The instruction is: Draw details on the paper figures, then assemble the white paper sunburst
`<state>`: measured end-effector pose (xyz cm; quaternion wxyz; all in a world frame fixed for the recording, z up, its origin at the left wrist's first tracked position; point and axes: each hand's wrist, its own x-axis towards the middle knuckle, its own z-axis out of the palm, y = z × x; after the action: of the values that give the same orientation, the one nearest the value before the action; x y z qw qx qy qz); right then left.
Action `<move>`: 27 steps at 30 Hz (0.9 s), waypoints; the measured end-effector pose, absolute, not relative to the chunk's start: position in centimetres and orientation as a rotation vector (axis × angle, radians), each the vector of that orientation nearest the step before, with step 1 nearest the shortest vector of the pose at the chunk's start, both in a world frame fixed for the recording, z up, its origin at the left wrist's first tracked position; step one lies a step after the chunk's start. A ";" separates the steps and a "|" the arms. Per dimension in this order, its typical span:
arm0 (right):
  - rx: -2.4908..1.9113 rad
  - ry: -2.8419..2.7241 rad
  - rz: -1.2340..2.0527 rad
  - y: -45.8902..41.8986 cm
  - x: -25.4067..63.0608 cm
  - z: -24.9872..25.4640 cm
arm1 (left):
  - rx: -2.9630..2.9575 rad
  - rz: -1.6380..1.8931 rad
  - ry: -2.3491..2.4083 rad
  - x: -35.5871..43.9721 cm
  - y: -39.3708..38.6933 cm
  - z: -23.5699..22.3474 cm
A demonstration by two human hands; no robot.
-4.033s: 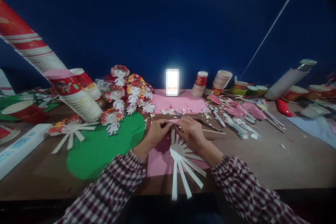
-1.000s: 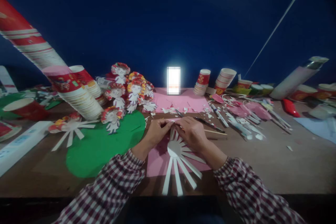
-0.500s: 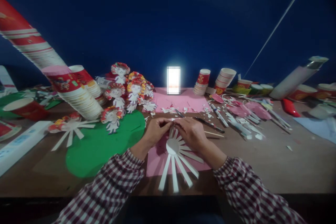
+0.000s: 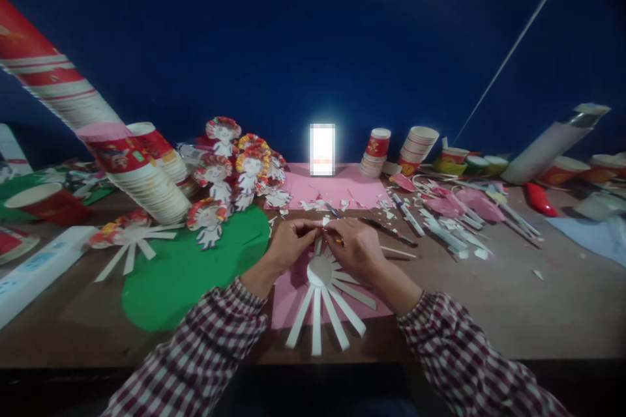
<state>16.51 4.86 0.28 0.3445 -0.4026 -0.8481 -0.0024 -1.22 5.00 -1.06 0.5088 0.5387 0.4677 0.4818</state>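
Note:
A paper cup cut into strips [image 4: 320,272] is spread out like a sun over a pink sheet [image 4: 288,309], its white inside facing up. Several of its near strips reach toward me past the sheet's edge. My left hand [image 4: 289,246] pinches the end of a far strip between thumb and fingers. Close against it, my right hand [image 4: 359,244] is closed on the same strip end. The strip's white tip shows between the fingertips, and how it is bent there is hard to make out.
Left lie a green paper shape [image 4: 161,293], another cut cup [image 4: 134,234], standing paper figures [image 4: 252,172], cup stacks [image 4: 147,182] and a white power strip [image 4: 42,267]. Behind my hands are paper scraps, a pen [image 4: 409,215] and a wooden stick [image 4: 398,252]. A red stapler-like object [image 4: 541,200] lies right.
The cut cup has turned clockwise, its near strips swinging to the left. Both hands stay together at the far strip, with small shifts of the fingers.

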 end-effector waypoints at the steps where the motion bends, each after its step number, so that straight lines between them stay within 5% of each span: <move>1: -1.038 -2.205 -0.006 4.9 16.5 0.3 | 1.310 1.158 1.126 -1.2 5.0 -1.1; 27: -0.950 -2.241 -0.016 4.7 16.6 0.9 | 1.344 1.075 1.201 -1.1 4.6 -0.5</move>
<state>16.59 4.69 0.95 0.3466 -0.3662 -0.8636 -0.0060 -1.08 4.64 -0.53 0.4982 0.5553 0.4960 0.4443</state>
